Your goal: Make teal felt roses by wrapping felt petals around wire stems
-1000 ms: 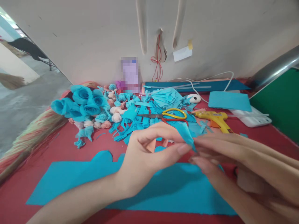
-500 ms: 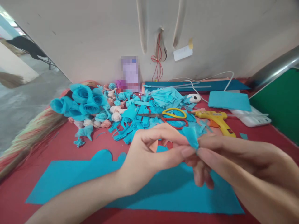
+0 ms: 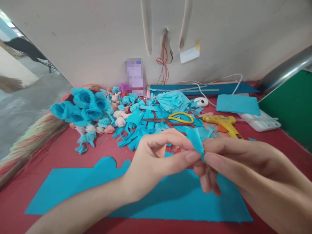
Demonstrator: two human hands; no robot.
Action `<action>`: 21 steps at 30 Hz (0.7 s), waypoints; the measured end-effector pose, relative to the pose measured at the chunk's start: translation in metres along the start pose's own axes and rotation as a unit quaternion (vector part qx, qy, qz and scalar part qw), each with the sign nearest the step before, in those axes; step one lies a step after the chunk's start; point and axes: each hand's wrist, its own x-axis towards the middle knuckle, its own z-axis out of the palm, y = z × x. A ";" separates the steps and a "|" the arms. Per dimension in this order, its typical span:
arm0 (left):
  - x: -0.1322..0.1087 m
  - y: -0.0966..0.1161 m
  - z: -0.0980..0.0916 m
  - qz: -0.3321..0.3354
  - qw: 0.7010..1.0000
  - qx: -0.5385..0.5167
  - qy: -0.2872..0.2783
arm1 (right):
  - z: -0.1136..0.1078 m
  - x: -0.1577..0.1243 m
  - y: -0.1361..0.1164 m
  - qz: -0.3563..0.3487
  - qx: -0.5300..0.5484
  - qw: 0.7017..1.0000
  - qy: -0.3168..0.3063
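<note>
Between my two hands is a small rolled piece of blue crepe paper [image 3: 195, 139], narrow at its lower end. My left hand [image 3: 161, 156] pinches that lower end between thumb and index finger. From the other side, my right hand [image 3: 234, 159] closes its thumb and fingertips on the same end. Something thin, like a thread or wire, shows below the pinch; I cannot make it out clearly. Under both hands lies a large flat sheet of blue paper [image 3: 80, 188] with rounded shapes along its far edge.
Behind my hands are scissors [image 3: 180, 118], a yellow glue gun [image 3: 223, 122] and a pile of blue paper strips [image 3: 136, 133]. Blue paper roses [image 3: 83, 105] and small pink and blue paper buds [image 3: 120, 122] lie left. A broom [image 3: 31, 146] lies along the left edge.
The blue paper between my fingers has tilted and shows more of its length. Both hands keep their pinch, and the whole view has shifted slightly.
</note>
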 end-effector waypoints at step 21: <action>0.004 -0.002 -0.005 -0.007 0.998 -0.009 -0.060 | 0.001 0.001 -0.003 -0.007 -0.014 1.000 0.024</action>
